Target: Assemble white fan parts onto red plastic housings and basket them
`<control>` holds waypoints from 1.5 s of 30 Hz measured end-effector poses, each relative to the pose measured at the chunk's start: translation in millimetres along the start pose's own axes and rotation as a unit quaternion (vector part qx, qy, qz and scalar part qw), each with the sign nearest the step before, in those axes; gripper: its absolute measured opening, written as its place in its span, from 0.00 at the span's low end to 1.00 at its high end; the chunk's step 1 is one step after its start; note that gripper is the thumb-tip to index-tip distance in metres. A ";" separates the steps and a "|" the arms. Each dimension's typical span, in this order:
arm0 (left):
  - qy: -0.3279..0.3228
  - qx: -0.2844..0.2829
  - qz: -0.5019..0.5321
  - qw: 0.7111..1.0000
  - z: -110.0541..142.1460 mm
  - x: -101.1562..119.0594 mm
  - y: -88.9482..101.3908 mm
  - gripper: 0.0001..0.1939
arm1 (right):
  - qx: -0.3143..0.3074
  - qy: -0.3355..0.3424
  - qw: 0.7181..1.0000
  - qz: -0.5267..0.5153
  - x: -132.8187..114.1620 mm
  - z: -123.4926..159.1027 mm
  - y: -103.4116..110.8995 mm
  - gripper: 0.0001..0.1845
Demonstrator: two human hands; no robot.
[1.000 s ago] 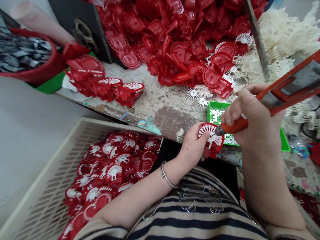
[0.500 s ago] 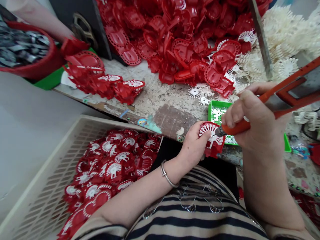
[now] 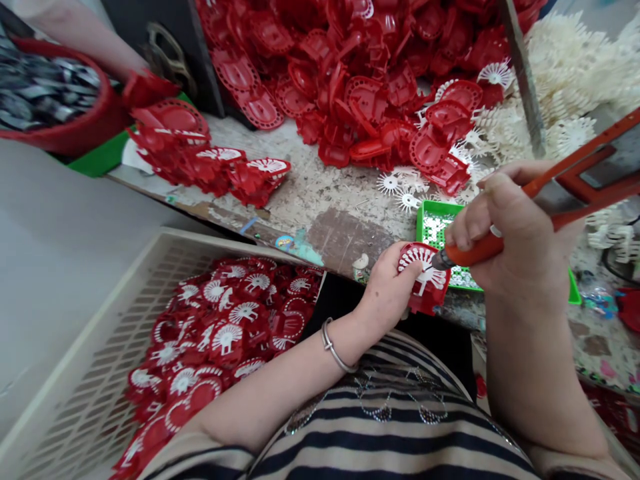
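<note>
My left hand (image 3: 389, 288) grips a red plastic part (image 3: 434, 301) just off the table's front edge. A white fan-shaped piece (image 3: 423, 257) lies on the part's face, with my thumb over it. In my right hand (image 3: 520, 233) is an orange and grey power screwdriver (image 3: 477, 252), its fingers wrapped round the front of the body. The driver's tip meets the middle of the white piece; any screw there is too small to make out. Behind the driver, a green tray (image 3: 425, 212) of small shiny pieces is partly hidden by my right hand.
Heaped red parts (image 3: 345, 80) fill the table's back, with white fan pieces (image 3: 570, 73) at right. A row of red parts (image 3: 215, 163) stands at left, near a red tub (image 3: 95, 127) of metal pieces. Below, a pale crate (image 3: 165, 247) holds assembled parts. A wooden bar (image 3: 525, 80) slants down.
Both hands stay almost where they were, with the driver tip still at the white piece. The driver's body has shifted very slightly.
</note>
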State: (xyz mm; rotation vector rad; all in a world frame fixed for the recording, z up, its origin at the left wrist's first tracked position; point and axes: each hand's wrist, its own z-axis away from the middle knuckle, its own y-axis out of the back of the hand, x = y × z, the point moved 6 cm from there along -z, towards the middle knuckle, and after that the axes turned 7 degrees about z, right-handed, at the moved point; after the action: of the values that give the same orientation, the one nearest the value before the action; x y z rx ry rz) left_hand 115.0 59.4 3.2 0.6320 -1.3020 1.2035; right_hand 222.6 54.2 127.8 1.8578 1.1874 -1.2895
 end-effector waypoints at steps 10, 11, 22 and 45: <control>0.001 -0.010 -0.005 1.000 0.4 0.6 -0.7 0.11 | 0.011 -0.002 1.000 0.009 1.5 -0.1 0.6 0.08; 0.002 -0.011 -0.007 1.000 0.4 0.5 -0.8 0.11 | 0.013 -0.002 1.000 0.007 1.4 -0.2 0.7 0.08; -0.008 -0.008 -0.009 1.000 -0.4 -0.5 -0.5 0.10 | 0.032 -0.003 0.999 -0.007 3.2 -1.6 1.4 0.06; -0.002 -0.003 -0.007 1.000 0.7 1.6 -1.5 0.10 | 0.037 0.018 0.999 0.016 0.0 2.3 -1.2 0.05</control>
State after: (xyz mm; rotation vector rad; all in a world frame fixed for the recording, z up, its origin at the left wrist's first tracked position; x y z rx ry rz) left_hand 115.8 58.9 5.3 0.6383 -1.3020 1.1878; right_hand 220.6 52.8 127.0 1.9518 1.1370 -1.3038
